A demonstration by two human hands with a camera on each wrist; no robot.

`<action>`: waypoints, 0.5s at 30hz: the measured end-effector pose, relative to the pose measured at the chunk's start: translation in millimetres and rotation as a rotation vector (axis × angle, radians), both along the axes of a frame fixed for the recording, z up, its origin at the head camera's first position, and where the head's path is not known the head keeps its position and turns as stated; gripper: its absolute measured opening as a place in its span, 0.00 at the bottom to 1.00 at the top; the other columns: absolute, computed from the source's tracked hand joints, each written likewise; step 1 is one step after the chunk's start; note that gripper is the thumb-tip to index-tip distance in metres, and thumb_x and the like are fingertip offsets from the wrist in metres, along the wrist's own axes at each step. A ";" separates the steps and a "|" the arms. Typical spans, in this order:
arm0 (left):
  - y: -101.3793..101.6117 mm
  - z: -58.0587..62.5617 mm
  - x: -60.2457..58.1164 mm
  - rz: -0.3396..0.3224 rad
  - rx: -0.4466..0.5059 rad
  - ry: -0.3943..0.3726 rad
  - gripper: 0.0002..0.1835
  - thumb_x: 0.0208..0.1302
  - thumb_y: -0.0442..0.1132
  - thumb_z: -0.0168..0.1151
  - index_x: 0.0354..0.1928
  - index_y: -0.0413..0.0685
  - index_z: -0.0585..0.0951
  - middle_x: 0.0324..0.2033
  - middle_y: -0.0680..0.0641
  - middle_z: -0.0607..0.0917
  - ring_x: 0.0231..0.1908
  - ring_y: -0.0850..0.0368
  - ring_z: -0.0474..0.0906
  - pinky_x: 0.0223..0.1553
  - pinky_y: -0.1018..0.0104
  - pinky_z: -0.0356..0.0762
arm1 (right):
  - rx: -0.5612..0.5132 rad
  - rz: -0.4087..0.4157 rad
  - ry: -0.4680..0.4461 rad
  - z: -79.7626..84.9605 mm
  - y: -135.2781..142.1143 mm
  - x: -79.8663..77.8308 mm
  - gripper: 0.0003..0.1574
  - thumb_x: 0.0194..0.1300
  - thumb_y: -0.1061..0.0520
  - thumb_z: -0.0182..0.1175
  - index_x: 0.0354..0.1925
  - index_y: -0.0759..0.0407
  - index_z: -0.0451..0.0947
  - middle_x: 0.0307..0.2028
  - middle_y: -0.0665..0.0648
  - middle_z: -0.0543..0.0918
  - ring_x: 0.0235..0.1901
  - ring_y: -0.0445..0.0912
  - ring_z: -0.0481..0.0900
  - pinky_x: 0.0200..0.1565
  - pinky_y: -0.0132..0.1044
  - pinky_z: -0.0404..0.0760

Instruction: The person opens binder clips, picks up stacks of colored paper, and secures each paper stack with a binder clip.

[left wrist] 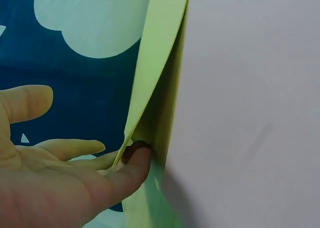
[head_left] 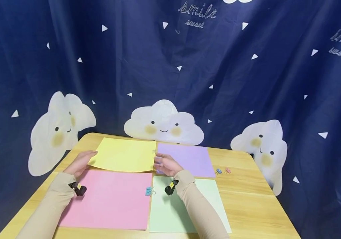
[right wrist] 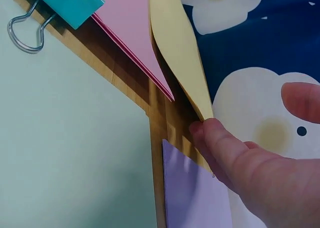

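Note:
The yellow paper stack (head_left: 125, 155) lies at the back left, its near edge lifted slightly off the table. My left hand (head_left: 82, 163) is at its left edge; in the left wrist view the fingers touch the lifted paper's corner from below and the thumb stands apart. At the right edge is my right hand (head_left: 167, 164), with fingertips (right wrist: 212, 128) touching the yellow corner and the thumb raised away. A small clip (head_left: 154, 151) with wire handles shows on the yellow stack's right edge. Nearer me is a pink paper stack (head_left: 107, 199) with a blue binder clip (head_left: 148, 191) on its right side.
Purple paper (head_left: 185, 159) lies at the back right and pale green paper (head_left: 185, 205) at the front right, partly under my right forearm. A blue binder clip (head_left: 219, 171) and a pink binder clip (head_left: 228, 170) sit on the wooden table (head_left: 248, 205). A dark blue curtain (head_left: 146, 66) hangs behind.

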State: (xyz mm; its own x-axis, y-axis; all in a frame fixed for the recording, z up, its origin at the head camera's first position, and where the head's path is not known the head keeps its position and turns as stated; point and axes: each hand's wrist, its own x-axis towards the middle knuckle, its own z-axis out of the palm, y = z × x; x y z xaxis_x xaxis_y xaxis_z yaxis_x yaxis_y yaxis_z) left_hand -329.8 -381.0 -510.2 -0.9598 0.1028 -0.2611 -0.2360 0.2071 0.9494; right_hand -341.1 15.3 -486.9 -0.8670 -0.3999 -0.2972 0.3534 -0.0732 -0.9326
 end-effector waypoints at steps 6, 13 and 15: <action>-1.6 -2.3 -4.1 0.005 -0.031 0.014 0.40 0.85 0.48 0.34 0.77 0.24 0.32 0.78 0.24 0.30 0.79 0.27 0.25 0.81 0.34 0.32 | 0.004 0.013 -0.005 -1.1 -1.2 -1.3 0.40 0.78 0.63 0.50 0.79 0.72 0.46 0.78 0.77 0.53 0.76 0.70 0.58 0.80 0.56 0.61; -3.1 -4.0 -2.5 0.001 -0.013 0.026 0.42 0.85 0.49 0.35 0.76 0.25 0.28 0.77 0.26 0.25 0.78 0.29 0.20 0.81 0.35 0.27 | 0.001 0.031 -0.008 -1.1 -2.8 -1.5 0.42 0.78 0.63 0.50 0.80 0.71 0.43 0.78 0.77 0.50 0.77 0.72 0.55 0.80 0.57 0.60; -2.9 -3.9 -1.6 0.003 -0.008 0.029 0.42 0.85 0.49 0.36 0.76 0.26 0.27 0.77 0.26 0.25 0.78 0.29 0.20 0.81 0.35 0.27 | -0.006 0.030 -0.017 -0.8 -3.3 -1.4 0.42 0.78 0.63 0.50 0.80 0.71 0.43 0.78 0.77 0.50 0.77 0.73 0.53 0.81 0.57 0.60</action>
